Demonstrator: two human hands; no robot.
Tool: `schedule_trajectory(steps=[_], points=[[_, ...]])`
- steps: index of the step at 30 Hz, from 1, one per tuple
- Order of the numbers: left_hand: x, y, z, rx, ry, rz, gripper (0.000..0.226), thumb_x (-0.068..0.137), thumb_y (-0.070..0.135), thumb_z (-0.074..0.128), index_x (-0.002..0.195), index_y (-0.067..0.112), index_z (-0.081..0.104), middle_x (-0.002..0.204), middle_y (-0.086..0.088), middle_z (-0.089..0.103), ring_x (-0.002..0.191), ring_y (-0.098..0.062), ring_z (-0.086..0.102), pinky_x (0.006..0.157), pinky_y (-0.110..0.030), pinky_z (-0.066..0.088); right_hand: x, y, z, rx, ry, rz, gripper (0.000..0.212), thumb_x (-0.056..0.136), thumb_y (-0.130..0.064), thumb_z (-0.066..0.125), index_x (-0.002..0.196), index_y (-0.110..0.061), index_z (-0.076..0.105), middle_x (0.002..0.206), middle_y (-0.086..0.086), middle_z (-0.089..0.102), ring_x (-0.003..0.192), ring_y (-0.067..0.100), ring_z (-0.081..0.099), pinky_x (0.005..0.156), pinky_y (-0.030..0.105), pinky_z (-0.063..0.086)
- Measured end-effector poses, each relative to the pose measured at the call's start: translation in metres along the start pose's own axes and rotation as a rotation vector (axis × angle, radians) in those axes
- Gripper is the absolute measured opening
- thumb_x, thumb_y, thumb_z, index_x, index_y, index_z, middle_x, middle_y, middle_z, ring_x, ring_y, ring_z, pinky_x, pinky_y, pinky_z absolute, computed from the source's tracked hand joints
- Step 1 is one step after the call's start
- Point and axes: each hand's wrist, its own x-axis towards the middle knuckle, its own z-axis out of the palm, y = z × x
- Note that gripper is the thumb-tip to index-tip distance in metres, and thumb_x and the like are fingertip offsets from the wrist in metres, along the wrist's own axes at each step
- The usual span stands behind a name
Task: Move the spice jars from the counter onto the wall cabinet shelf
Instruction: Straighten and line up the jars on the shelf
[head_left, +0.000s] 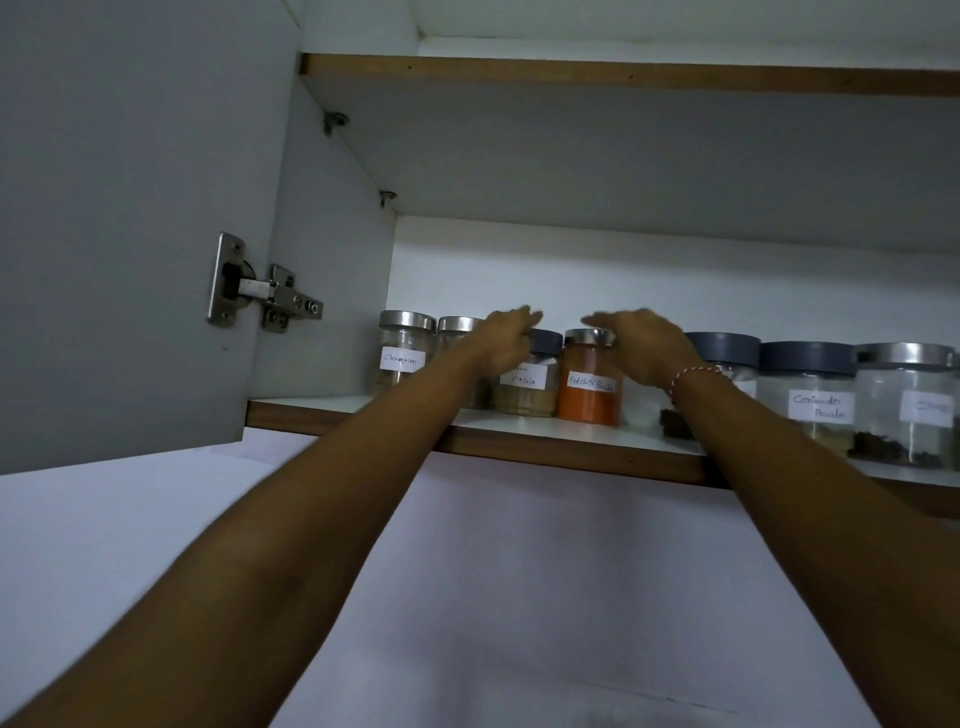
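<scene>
Currently, both arms reach up into the open wall cabinet, toward 12 o'clock from the camera. The left hand (511, 338) lies over the garam masala jar (525, 387), covering part of its dark lid and the top of its label; its fingers extend forward and look fairly straight, with no visible curl round the jar. The hand is blurred, so contact with the lid cannot be confirmed. The right hand (644, 345) sits at 3 o'clock of the left hand, its fingers reaching over the steel lid of the red chilli powder jar (589, 387). Whether these fingers press the lid or hover just above it cannot be told. A red-and-white thread bracelet (693, 376) circles the right wrist. The two hands are apart, with a gap between them above the two jars.

All visible jars stand upright in a row on the cabinet shelf (571, 434). The masala and chilli jars stand just beside each other at the row's middle. At 9 o'clock of the left hand stands the cinnamon jar (405, 358), with a second steel-lidded jar (457, 332) partly hidden behind the left forearm. At 3 o'clock of the right hand stand a dark-lidded jar (724, 353), the coriander powder jar (808, 400) and a steel-lidded jar (906, 405) with an unreadable label.

The cabinet door (130, 234) hangs open at 9 o'clock, with its hinge (260, 286) exposed.
</scene>
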Motion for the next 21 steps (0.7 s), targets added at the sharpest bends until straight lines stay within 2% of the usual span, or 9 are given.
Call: schedule_trajectory(steps=[2,5,10,21], points=[[-0.002,0.002,-0.001,-0.004,0.107,-0.007,0.052,0.098,0.006,0.034,0.147,0.008,0.021,0.156,-0.012,0.02,0.143,-0.027,0.02,0.115,-0.034,0.02,-0.005,-0.002,-0.008,0.061,0.166,0.034,0.047,0.09,-0.006,0.054,0.136,-0.017,0.047,0.133,0.014,0.056,0.12,0.032,0.053,0.101,0.043,0.043],[-0.007,0.015,0.003,0.083,0.097,0.048,0.054,0.098,0.008,0.035,0.149,0.012,0.017,0.158,-0.009,0.013,0.146,-0.025,0.014,0.117,-0.038,0.017,-0.018,-0.002,-0.018,0.082,0.252,0.044,0.041,0.092,-0.006,0.051,0.132,-0.015,0.052,0.13,0.013,0.059,0.118,0.031,0.054,0.099,0.041,0.045],[-0.016,0.048,0.004,0.123,0.068,0.138,0.057,0.099,0.019,0.038,0.15,0.016,0.011,0.159,-0.006,0.008,0.147,-0.02,0.008,0.118,-0.039,0.014,-0.045,0.019,-0.038,-0.028,0.203,0.011,0.042,0.094,-0.005,0.047,0.135,-0.015,0.049,0.136,0.011,0.054,0.124,0.03,0.05,0.103,0.041,0.041],[-0.005,0.138,0.008,0.16,-0.019,0.249,0.054,0.096,0.003,0.033,0.148,0.01,0.019,0.158,-0.006,0.012,0.147,-0.021,0.007,0.119,-0.039,0.016,-0.09,0.106,-0.084,-0.067,0.177,0.082,0.045,0.092,-0.002,0.048,0.134,-0.016,0.05,0.14,0.009,0.05,0.126,0.032,0.047,0.102,0.041,0.04]])
